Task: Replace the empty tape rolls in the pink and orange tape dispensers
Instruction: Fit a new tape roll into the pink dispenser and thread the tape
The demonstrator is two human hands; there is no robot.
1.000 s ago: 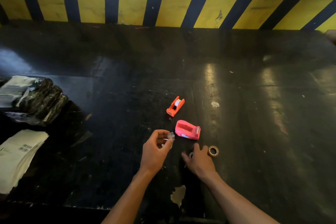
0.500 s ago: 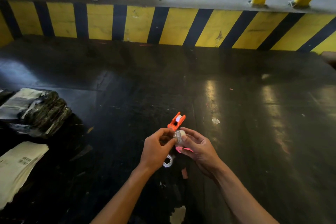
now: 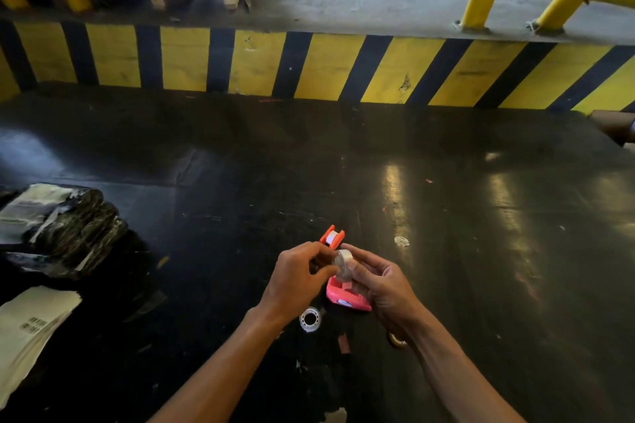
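Pinching a clear tape roll [image 3: 341, 263] between both hands, left hand [image 3: 298, 280] and right hand [image 3: 379, 285], your grip hovers directly above the pink dispenser [image 3: 347, 299]; the orange dispenser [image 3: 332, 236] sits just beyond on the worktop [image 3: 481, 251].

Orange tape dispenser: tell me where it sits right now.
In the head view, the orange tape dispenser sits on the dark floor just beyond both hands' fingertips.

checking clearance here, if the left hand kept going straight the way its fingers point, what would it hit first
The left hand points right, toward the right hand. It would meet the clear tape roll held between the two hands first, then the right hand's fingers. It may already touch the roll; depth is unclear.
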